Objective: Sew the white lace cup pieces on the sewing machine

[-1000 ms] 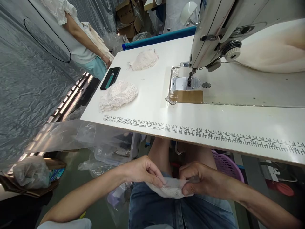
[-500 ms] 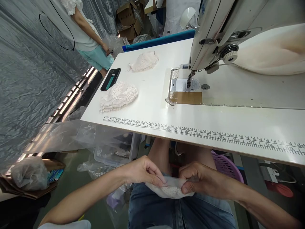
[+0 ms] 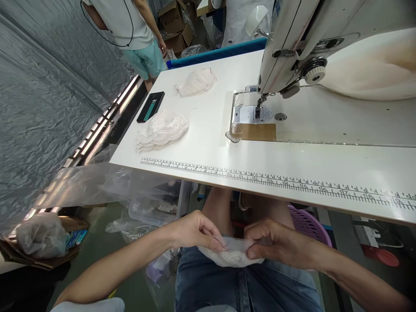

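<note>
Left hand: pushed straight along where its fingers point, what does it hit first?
The left hand points rightward across the lap, pinching a white lace piece. Past that fabric, it would most likely meet the right hand, gripping the same piece opposite. Depth looks matched.

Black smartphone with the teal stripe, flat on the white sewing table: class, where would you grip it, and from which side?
Pinch the black smartphone across its two long edges, coming from above at the left edge of the white sewing table. It lies flat, so only its thin sides offer purchase; the cream lace pile sits close to its near end.
</note>
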`<state>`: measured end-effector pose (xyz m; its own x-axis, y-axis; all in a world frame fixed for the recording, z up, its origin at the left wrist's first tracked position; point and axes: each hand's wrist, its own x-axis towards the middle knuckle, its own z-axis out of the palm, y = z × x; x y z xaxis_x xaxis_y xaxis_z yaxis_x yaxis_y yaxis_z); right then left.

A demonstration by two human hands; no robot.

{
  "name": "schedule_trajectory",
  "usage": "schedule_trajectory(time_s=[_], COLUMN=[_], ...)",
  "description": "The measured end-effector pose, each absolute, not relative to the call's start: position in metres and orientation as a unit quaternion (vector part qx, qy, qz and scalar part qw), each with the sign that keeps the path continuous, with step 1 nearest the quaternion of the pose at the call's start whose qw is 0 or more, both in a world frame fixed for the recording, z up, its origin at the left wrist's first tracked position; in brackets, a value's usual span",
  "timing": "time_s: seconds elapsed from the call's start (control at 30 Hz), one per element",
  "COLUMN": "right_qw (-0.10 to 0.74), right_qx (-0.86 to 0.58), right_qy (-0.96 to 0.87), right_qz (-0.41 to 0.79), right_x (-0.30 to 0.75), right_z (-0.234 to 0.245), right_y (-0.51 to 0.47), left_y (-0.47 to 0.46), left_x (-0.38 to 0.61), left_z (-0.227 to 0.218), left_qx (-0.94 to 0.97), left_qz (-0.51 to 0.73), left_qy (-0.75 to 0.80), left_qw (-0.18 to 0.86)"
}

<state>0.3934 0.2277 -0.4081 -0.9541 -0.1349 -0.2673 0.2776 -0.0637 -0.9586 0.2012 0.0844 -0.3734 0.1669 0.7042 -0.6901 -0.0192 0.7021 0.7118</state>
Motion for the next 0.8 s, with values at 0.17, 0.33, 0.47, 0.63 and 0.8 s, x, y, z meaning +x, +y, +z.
schedule_trajectory(time_s=[0.17, 0.33, 0.47, 0.63, 0.8], right_qw=[0.139, 0.133, 0.133, 0.134, 0.056], right_qx=[0.054, 0.071, 0.081, 0.065, 0.076], right_qy=[0.667, 0.666, 0.664, 0.680, 0.765], right_qz=[-0.730, -0.730, -0.731, -0.718, -0.637], right_x=[0.394, 0.392, 0.391, 0.397, 0.409], right_z=[-0.409, -0.408, -0.408, -0.403, -0.364], right_y=[0.227, 0.226, 0.224, 0.228, 0.243], left_y=[0.084, 0.084, 0.085, 0.086, 0.105], left_x=[0.202, 0.203, 0.203, 0.203, 0.205], left_z=[-0.372, -0.372, -0.372, -0.370, -0.345], left_qx=[0.288, 0.288, 0.287, 0.284, 0.313], left_qz=[0.255, 0.257, 0.257, 0.280, 0.324], left_qy=[0.593, 0.595, 0.598, 0.603, 0.612], left_qw=[0.708, 0.705, 0.703, 0.691, 0.650])
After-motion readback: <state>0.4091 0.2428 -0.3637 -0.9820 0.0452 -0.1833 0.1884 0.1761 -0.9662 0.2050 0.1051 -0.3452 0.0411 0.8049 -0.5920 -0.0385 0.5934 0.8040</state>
